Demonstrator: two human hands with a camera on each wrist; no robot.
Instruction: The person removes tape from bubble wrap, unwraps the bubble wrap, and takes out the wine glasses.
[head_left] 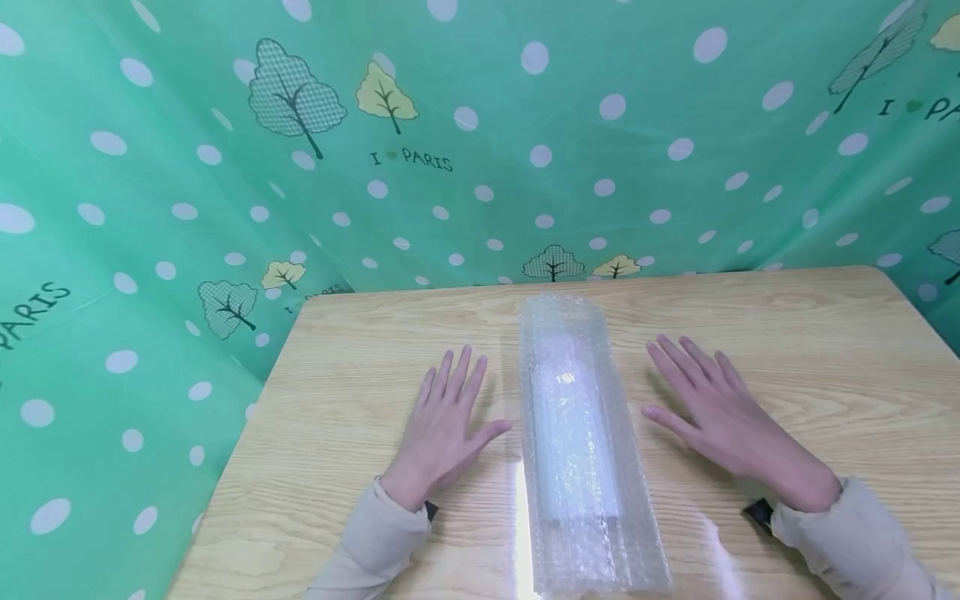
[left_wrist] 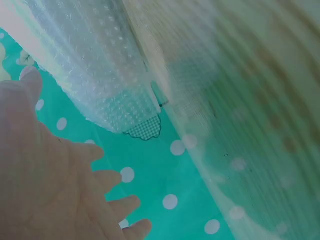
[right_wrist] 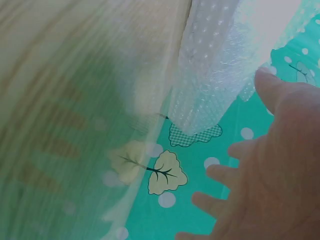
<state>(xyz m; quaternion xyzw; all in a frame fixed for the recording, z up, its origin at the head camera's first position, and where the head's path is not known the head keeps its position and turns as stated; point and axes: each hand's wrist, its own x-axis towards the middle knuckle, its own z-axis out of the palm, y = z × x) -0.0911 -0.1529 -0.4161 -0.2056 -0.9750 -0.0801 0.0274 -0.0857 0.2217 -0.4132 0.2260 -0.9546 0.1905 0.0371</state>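
A long bundle of clear bubble wrap (head_left: 573,433) lies lengthwise on the wooden table, with a pale, whitish object inside whose kind the wrap hides. My left hand (head_left: 444,421) is to the left of the bundle, palm down, fingers straight and thumb spread toward it. On the other side my right hand (head_left: 723,417) is held the same way, its fingers pointing forward. Neither hand touches the wrap. Both wrist views show the bubble wrap (left_wrist: 100,60) beyond the thumb, apart from the left hand (left_wrist: 45,175) and the right hand (right_wrist: 280,165).
The wooden table (head_left: 330,467) has a pale, glossy grain that reflects light. Behind it and along the left hangs a green cloth (head_left: 450,208) with white dots and printed trees. Dark straps show at both cuffs.
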